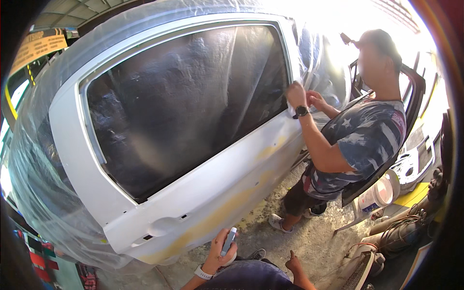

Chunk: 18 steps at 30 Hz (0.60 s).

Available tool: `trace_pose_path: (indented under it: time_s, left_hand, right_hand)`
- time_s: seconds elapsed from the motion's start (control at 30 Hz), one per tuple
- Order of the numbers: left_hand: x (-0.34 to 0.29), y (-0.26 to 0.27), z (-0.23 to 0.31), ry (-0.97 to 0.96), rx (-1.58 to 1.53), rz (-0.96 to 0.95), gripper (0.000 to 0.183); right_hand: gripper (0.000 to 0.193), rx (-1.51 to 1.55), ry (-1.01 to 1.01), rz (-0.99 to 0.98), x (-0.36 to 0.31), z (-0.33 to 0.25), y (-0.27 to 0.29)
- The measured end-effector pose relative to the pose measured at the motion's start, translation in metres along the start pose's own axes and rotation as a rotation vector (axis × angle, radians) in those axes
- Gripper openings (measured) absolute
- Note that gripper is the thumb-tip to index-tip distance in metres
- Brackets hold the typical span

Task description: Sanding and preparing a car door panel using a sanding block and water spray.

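My left hand (220, 251), with a white watch on its wrist, is closed around a small grey handheld object (228, 241) with a pale rounded top. What kind of object it is I cannot make out. It is held up just in front of the lower edge of a white car door (212, 179), which has yellowish patches. At the lower right, my right hand (293, 264) hangs apart from everything. One digit points up and the other fingers look loosely curled; nothing shows in it.
Clear plastic sheeting (38, 159) wraps the car, and dark film (188, 96) covers the window. A co-worker (362, 130) stands at the door's right edge, both hands against the frame. Behind them are a white bucket (374, 195) and a cylinder with coiled hoses (396, 232).
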<state>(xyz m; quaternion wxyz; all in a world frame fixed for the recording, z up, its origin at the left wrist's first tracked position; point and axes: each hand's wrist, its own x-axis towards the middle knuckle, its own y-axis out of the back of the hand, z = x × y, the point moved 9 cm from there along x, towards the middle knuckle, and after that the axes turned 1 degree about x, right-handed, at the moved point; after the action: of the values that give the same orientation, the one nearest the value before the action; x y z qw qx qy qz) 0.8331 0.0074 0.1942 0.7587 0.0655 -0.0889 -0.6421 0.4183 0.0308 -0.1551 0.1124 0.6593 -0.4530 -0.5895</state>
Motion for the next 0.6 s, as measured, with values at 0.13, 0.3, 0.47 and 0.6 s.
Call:
trace_pose_path:
  time_s: [0.13,0.3,0.47,0.6]
  left_hand:
    - [-0.018,0.029,0.007,0.021,0.027,0.061,0.026]
    - [-0.039,0.06,0.035,-0.077,0.023,0.108,0.032]
    - [-0.067,0.105,0.082,-0.185,0.176,0.231,0.033]
    - [-0.1,0.151,0.119,-0.255,0.349,0.411,0.037]
  right_hand:
    - [0.071,0.029,0.11,0.009,0.007,-0.012,-0.031]
    - [0.062,0.124,0.323,-0.015,-0.006,-0.063,-0.031]
    - [0.07,0.242,0.775,0.185,-0.071,-0.22,0.052]
    - [0.068,0.161,1.165,0.288,-0.158,-0.368,0.117]
